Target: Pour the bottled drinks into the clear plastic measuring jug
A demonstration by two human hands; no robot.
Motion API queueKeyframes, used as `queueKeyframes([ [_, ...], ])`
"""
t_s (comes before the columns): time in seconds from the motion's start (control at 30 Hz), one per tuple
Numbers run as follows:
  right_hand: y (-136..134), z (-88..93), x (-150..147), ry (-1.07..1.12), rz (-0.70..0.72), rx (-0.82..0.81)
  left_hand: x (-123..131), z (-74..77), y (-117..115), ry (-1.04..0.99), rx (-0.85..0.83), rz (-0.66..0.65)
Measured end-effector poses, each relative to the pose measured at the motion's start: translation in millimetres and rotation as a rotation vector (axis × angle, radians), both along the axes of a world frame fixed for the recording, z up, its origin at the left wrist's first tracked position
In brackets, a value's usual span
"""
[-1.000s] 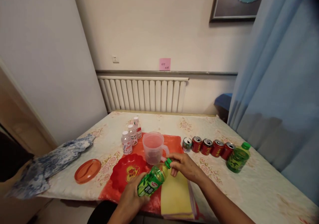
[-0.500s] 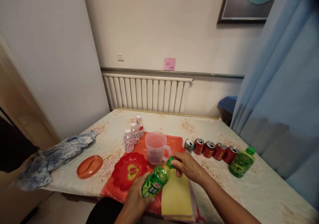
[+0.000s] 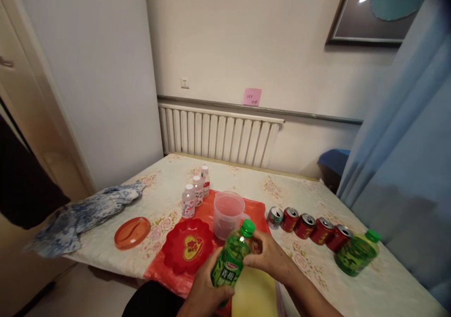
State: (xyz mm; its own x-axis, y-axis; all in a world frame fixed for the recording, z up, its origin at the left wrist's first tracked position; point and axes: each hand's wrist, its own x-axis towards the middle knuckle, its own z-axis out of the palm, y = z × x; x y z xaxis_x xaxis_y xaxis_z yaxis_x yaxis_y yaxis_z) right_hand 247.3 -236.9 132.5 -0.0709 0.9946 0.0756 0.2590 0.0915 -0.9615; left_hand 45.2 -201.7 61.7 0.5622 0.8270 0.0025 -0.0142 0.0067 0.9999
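Observation:
A green-labelled drink bottle [image 3: 228, 265] with a green cap [image 3: 248, 228] is tilted to the upper right. My left hand [image 3: 206, 284] is wrapped around its lower part. My right hand [image 3: 269, 256] is closed against the bottle's upper side just below the cap, with some fingertips hidden behind it. Behind the bottle stands a clear plastic measuring jug [image 3: 227, 213] with a handle. To the left of the jug lies a red scalloped plate [image 3: 176, 251] with a gold heart print. A yellow cloth or paper stack [image 3: 254, 296] lies under my right hand.
Three small clear bottles [image 3: 189, 202] with white caps stand left of the jug. Several drink cans [image 3: 305, 226] form a row on the right, ending at a larger green bottle [image 3: 355, 256]. An orange lid [image 3: 132, 233] and blue-white fabric [image 3: 95, 216] lie on the left.
My right hand has moved from the cap down to the bottle's upper side. The bottle is more upright, with its cap fully visible. The camera view has shifted left.

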Motion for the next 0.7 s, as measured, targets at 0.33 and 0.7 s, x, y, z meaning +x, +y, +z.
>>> queueKeyframes([
  [0.33,18.2,23.8,-14.6,-0.01,-0.023,0.061,-7.9,11.6,23.9,0.041,0.23,0.124],
  [0.7,73.7,87.6,-30.2,-0.227,-0.068,0.133,-17.3,23.4,71.5,-0.016,0.322,0.364],
])
